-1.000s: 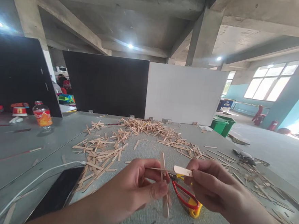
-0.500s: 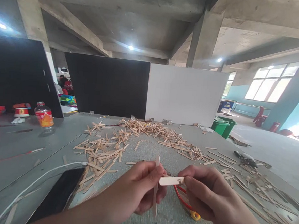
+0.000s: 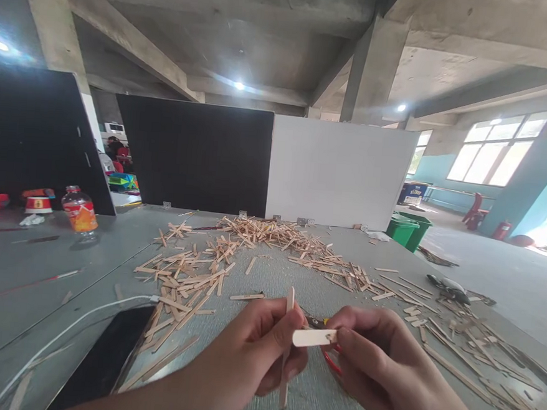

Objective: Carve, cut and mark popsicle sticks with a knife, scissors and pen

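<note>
My left hand (image 3: 256, 354) pinches a long thin wooden stick (image 3: 286, 349) that stands almost upright in front of me. My right hand (image 3: 370, 361) pinches a short flat wooden piece (image 3: 308, 337) held crosswise, its left end touching the upright stick. Under my right hand, red-handled scissors (image 3: 331, 359) with a yellow part lie on the table, mostly hidden. Both hands hover low over the grey table (image 3: 269, 273) near its front edge.
Heaps of wooden sticks (image 3: 262, 235) cover the middle and right of the table. A black phone (image 3: 104, 355) with a white cable (image 3: 72, 328) lies front left. A bottle (image 3: 80, 213) stands far left. Black and white partition boards (image 3: 336, 172) close the back; a green bin (image 3: 405, 230) sits beyond.
Both hands have drawn closer to me and lower. The short piece moved left against the upright stick. The scissors became more hidden under my right hand.
</note>
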Demonstrator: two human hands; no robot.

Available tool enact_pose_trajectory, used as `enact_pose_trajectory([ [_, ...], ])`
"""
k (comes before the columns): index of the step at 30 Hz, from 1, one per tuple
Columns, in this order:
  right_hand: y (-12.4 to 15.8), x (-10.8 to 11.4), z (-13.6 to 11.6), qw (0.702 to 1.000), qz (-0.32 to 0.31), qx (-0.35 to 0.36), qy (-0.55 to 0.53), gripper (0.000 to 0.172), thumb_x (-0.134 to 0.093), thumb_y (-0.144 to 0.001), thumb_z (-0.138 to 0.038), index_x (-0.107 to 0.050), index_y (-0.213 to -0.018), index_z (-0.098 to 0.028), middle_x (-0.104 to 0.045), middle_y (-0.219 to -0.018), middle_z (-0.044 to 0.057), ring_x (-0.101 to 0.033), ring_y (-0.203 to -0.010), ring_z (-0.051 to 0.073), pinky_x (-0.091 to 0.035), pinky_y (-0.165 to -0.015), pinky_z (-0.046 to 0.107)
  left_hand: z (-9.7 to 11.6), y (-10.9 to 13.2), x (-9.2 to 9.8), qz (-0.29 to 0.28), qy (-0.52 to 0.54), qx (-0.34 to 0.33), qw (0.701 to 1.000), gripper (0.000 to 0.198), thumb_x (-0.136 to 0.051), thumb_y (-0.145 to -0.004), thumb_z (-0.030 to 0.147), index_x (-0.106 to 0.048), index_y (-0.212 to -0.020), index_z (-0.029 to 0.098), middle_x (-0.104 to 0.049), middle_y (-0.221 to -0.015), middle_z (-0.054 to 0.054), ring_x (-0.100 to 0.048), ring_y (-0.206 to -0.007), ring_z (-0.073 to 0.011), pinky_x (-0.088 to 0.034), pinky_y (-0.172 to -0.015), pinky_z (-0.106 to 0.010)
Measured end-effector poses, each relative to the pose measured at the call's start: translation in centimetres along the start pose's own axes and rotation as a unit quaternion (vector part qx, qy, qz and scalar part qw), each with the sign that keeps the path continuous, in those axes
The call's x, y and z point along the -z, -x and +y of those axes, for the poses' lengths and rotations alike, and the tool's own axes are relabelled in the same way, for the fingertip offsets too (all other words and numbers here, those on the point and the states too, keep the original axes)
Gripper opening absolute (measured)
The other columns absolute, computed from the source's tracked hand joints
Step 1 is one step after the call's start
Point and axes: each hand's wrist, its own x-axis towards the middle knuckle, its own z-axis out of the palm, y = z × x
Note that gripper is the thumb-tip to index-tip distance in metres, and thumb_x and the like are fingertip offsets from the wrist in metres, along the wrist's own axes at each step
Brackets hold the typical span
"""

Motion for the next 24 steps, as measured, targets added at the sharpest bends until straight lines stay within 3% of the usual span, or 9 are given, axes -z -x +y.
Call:
enact_pose_trajectory([
  [6, -0.2, 0.6, 0.2, 0.998, -0.015, 0.033, 0.047, 0.042, -0.070, -0.092, -0.061, -0.066, -0.096, -0.020, -0.038, -0.055, -0.009, -0.023, -0.046, 0.006, -0.018, -0.042, 0.020, -0.1, 0.0, 0.0, 0.019, -0.013, -0.006, 1.000, 0.042, -0.058, -0.097, 0.059, -0.049, -0.081, 0.022, -0.042, -0.059, 0.008, -0.020, -0.046, -0.0070, -0.014, -0.043, -0.023],
  [10, -0.2, 0.2, 0.1, 0.999, -0.008, 0.035, 0.037, 0.043, -0.069, -0.094, -0.060, -0.067, -0.089, -0.017, -0.033, -0.052, -0.011, -0.020, -0.045, 0.004, -0.017, -0.041, 0.018, -0.1, 0.1, 0.1, 0.015, -0.014, -0.011, 1.000, 0.037, -0.059, -0.097, 0.053, -0.048, -0.080, 0.021, -0.043, -0.060, 0.008, -0.020, -0.046, -0.0065, -0.014, -0.042, -0.022],
  [15, -0.4, -0.1, 0.4, 0.999, -0.002, 0.031, 0.014, 0.041, -0.069, -0.094, -0.059, -0.066, -0.098, -0.017, -0.037, -0.052, -0.012, -0.021, -0.043, 0.003, -0.019, -0.041, 0.018, -0.1, -0.2, 0.5, -0.002, -0.007, -0.018, 1.000, 0.033, -0.056, -0.101, 0.047, -0.049, -0.081, 0.021, -0.043, -0.061, 0.008, -0.019, -0.047, -0.0065, -0.013, -0.041, -0.021],
  [18, -0.5, -0.2, 0.3, 0.994, -0.015, 0.098, 0.055, 0.036, -0.063, -0.099, -0.053, -0.066, -0.108, -0.019, -0.041, -0.051, -0.010, -0.033, -0.041, 0.005, -0.027, -0.040, 0.017, -0.1, -0.3, 0.7, 0.000, -0.007, -0.016, 1.000, 0.034, -0.056, -0.102, 0.047, -0.048, -0.080, 0.021, -0.045, -0.063, 0.008, -0.020, -0.048, -0.0068, -0.013, -0.041, -0.021],
  [20, -0.6, -0.3, 0.1, 0.983, 0.019, 0.158, 0.089, 0.029, -0.063, -0.100, -0.048, -0.067, -0.111, -0.021, -0.052, -0.059, -0.006, -0.045, -0.045, 0.007, -0.037, -0.042, 0.018, 0.0, -0.2, 0.6, 0.006, -0.010, -0.009, 1.000, 0.038, -0.054, -0.103, 0.049, -0.048, -0.078, 0.021, -0.045, -0.064, 0.007, -0.021, -0.048, -0.0066, -0.013, -0.042, -0.021],
  [24, -0.5, -0.6, -0.2, 0.931, 0.091, 0.296, 0.193, 0.006, -0.071, -0.094, -0.028, -0.075, -0.096, -0.024, -0.071, -0.082, 0.003, -0.060, -0.055, 0.011, -0.049, -0.044, 0.020, 0.1, -0.1, 0.4, 0.013, 0.001, 0.013, 1.000, 0.036, -0.058, -0.100, 0.046, -0.048, -0.076, 0.020, -0.046, -0.064, 0.007, -0.019, -0.046, -0.0057, -0.012, -0.041, -0.021],
])
